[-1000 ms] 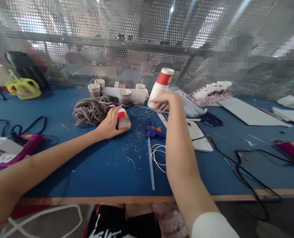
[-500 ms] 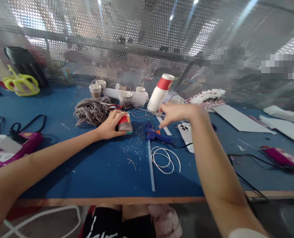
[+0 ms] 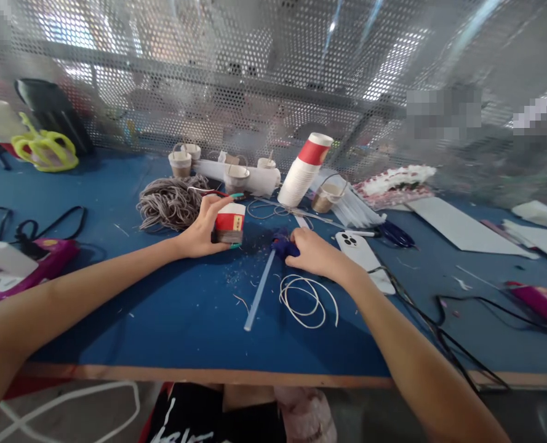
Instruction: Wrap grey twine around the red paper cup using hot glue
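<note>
left grip (image 3: 205, 229) closed round cup (image 3: 231, 223) | right grip (image 3: 317, 251) closed round glue gun (image 3: 280, 242) | table edge (image 3: 208, 374) well apart

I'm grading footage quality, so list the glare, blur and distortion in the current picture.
Head view: light patches glare through the perforated screen, while pixel blocks mask spots at upper left and right; head view: the blue glue gun in the right hand looks smeared; head view: the right forearm appears stretched toward the lower corner, probably lens distortion.

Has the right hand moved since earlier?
Yes: judged against the cup stack, the right hand has moved toward the near table edge, onto the blue glue gun.
</note>
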Demonstrator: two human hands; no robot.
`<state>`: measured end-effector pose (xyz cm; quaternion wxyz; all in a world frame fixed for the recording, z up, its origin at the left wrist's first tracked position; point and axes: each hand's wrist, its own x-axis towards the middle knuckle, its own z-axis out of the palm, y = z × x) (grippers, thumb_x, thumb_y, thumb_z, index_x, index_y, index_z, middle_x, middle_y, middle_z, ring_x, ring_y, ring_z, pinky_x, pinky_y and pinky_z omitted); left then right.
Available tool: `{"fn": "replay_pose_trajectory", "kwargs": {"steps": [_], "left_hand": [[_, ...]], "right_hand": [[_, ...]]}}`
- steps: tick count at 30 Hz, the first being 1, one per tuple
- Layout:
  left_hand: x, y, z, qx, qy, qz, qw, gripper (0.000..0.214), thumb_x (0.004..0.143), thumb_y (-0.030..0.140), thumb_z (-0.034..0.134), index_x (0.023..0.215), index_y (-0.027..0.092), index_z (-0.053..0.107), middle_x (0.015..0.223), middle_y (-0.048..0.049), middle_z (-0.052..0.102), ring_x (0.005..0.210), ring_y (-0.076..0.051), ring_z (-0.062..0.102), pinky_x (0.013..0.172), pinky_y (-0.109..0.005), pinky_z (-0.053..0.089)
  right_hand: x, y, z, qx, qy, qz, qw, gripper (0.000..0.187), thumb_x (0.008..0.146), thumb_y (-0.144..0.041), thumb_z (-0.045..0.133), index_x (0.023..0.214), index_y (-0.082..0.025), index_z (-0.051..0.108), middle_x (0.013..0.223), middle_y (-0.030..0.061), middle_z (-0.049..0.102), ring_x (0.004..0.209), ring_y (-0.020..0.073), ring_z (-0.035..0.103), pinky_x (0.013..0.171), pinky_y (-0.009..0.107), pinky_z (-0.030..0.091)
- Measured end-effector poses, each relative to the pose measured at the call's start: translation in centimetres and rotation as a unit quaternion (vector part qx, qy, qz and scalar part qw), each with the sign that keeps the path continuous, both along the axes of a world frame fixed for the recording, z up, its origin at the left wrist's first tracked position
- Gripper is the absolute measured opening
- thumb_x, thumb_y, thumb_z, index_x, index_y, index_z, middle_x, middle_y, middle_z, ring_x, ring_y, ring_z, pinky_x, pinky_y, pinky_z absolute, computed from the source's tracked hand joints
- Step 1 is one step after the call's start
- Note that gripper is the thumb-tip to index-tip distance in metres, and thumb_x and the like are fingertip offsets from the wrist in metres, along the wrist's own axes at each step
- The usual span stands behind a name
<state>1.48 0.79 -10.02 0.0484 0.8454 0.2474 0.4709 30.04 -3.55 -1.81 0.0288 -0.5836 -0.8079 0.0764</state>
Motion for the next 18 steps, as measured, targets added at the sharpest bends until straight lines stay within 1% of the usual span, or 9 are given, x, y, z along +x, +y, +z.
{"fn": "replay_pose_trajectory", "kwargs": {"steps": [3,5,8,10,11,13,15,16,18], "left_hand": [[-0.3,0.2,-0.1,-0.024,-0.018,0.004,1.000,0.099,0.070,0.041,0.084,0.151,0.028,0.029,0.130,-0.0121,0.038,0.130,-0.036,0.043,0.109,-0.063,0.047],[-0.5,0.5,-0.1,-0.046,-0.039,0.014,0.998,0.095,0.069,0.042,0.086,0.147,0.027,0.034,0.131,-0.0121,0.040,0.132,-0.036,0.043,0.109,-0.062,0.048],[-0.6,1.2,-0.4,-0.066,-0.078,0.032,0.994,0.094,0.065,0.038,0.089,0.143,0.026,0.037,0.136,-0.0135,0.042,0.132,-0.036,0.046,0.110,-0.064,0.046],[-0.5,1.6,-0.7,-0.081,-0.106,0.011,0.991,0.092,0.067,0.035,0.088,0.141,0.028,0.034,0.140,-0.0141,0.042,0.134,-0.036,0.047,0.111,-0.064,0.045],[-0.4,1.7,-0.8,-0.092,-0.121,-0.016,0.988,0.090,0.069,0.034,0.086,0.140,0.030,0.031,0.140,-0.0137,0.042,0.133,-0.035,0.049,0.109,-0.062,0.048],[-0.2,1.8,-1.1,-0.119,-0.146,-0.067,0.980,0.085,0.074,0.032,0.081,0.138,0.035,0.026,0.137,-0.0116,0.042,0.124,-0.030,0.059,0.099,-0.055,0.057],[-0.1,1.7,-1.2,-0.136,-0.158,-0.089,0.974,0.082,0.075,0.028,0.079,0.135,0.038,0.024,0.134,-0.0096,0.041,0.109,-0.024,0.066,0.086,-0.047,0.063],[-0.1,1.6,-1.1,-0.139,-0.162,-0.091,0.973,0.082,0.074,0.026,0.079,0.135,0.038,0.024,0.134,-0.0093,0.039,0.105,-0.022,0.067,0.082,-0.044,0.064],[-0.1,1.3,-1.0,-0.145,-0.163,-0.095,0.971,0.086,0.072,0.022,0.079,0.137,0.038,0.024,0.134,-0.0095,0.037,0.100,-0.020,0.068,0.078,-0.039,0.064]], "right_hand": [[1.0,0.5,0.0,0.018,0.051,-0.015,0.998,0.016,0.070,-0.029,0.062,0.082,-0.020,0.054,0.084,0.0095,0.062,0.076,0.0243,0.061,0.069,0.038,0.049],[1.7,1.0,0.0,0.054,0.116,-0.031,0.991,0.016,0.073,-0.030,0.061,0.084,-0.020,0.055,0.081,0.0079,0.063,0.074,0.0234,0.061,0.069,0.038,0.050],[2.2,1.7,0.0,0.115,0.249,-0.071,0.959,0.016,0.075,-0.035,0.063,0.084,-0.022,0.057,0.073,0.0053,0.064,0.074,0.0243,0.062,0.068,0.037,0.052],[2.1,1.8,-0.1,0.117,0.363,-0.105,0.918,0.016,0.075,-0.040,0.062,0.079,-0.025,0.059,0.068,0.0034,0.063,0.074,0.0250,0.063,0.067,0.037,0.053],[1.8,1.7,-0.2,0.097,0.434,-0.119,0.888,0.016,0.075,-0.041,0.061,0.077,-0.025,0.059,0.067,0.0028,0.063,0.075,0.0250,0.065,0.067,0.037,0.055],[1.2,1.3,0.0,0.011,0.558,-0.139,0.818,0.015,0.075,-0.041,0.058,0.074,-0.025,0.058,0.069,0.0029,0.066,0.073,0.0236,0.066,0.067,0.036,0.057],[0.6,0.8,0.3,-0.098,0.632,-0.152,0.753,0.014,0.077,-0.037,0.055,0.075,-0.024,0.058,0.072,0.0042,0.069,0.066,0.0202,0.065,0.062,0.034,0.058],[0.4,0.6,0.5,-0.142,0.652,-0.158,0.728,0.014,0.078,-0.036,0.053,0.077,-0.023,0.058,0.072,0.0045,0.070,0.060,0.0181,0.063,0.057,0.032,0.057],[0.1,0.1,0.9,-0.201,0.674,-0.160,0.693,0.015,0.082,-0.034,0.051,0.082,-0.022,0.059,0.069,0.0033,0.069,0.048,0.0132,0.054,0.045,0.026,0.050]]}}
